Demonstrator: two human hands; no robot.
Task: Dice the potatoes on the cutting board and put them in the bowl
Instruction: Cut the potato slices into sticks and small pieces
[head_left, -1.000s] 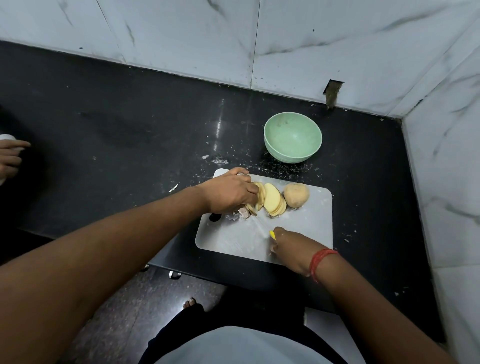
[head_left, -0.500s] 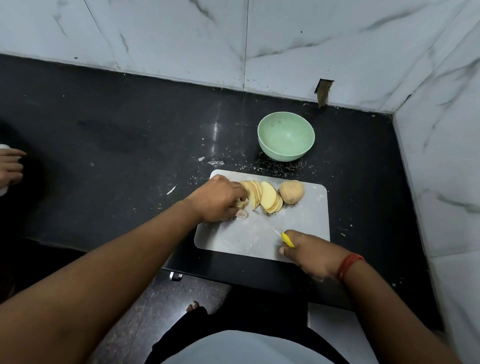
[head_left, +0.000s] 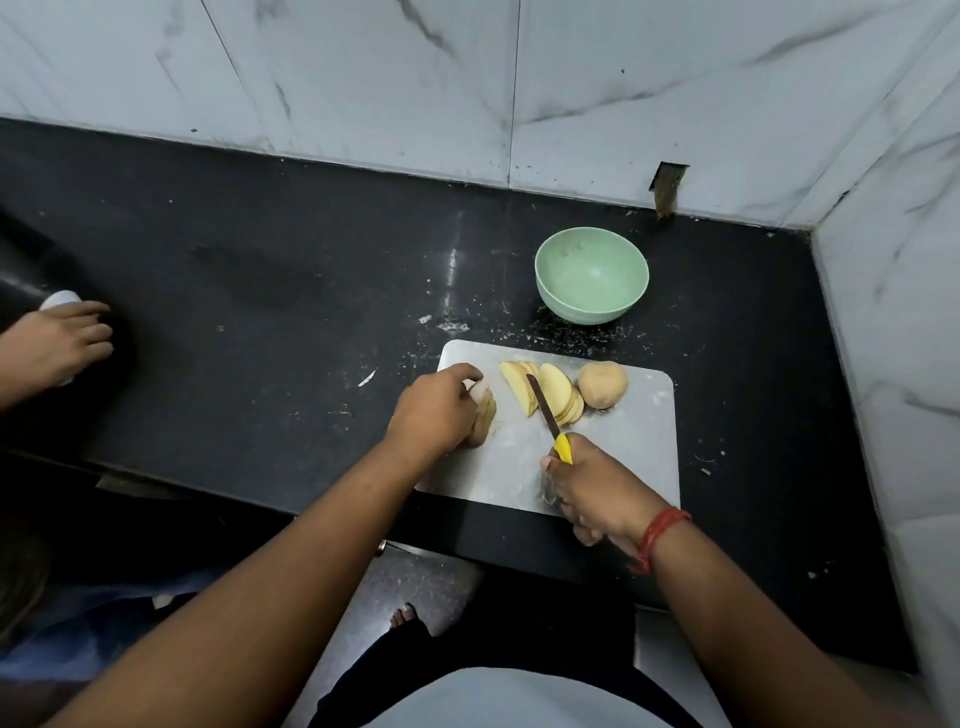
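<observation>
Since half a second ago the left hand (head_left: 434, 415) has drawn a few slices (head_left: 483, 413) away from the potato slices (head_left: 545, 392), and the knife (head_left: 545, 410) now lies across those. The black counter meets marble walls; the cutting board (head_left: 639, 457) sits at its front edge, the empty bowl (head_left: 591, 275) behind. Left fingers curl round the pulled slices; the right hand (head_left: 597, 488) grips the yellow handle. A whole potato (head_left: 602, 384) rests rightmost.

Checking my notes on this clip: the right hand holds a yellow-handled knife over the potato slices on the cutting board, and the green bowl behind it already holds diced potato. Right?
Not quite. The head view shows the green bowl empty. The rest stands: the right hand holds the yellow-handled knife over the potato slices on the cutting board.
</observation>
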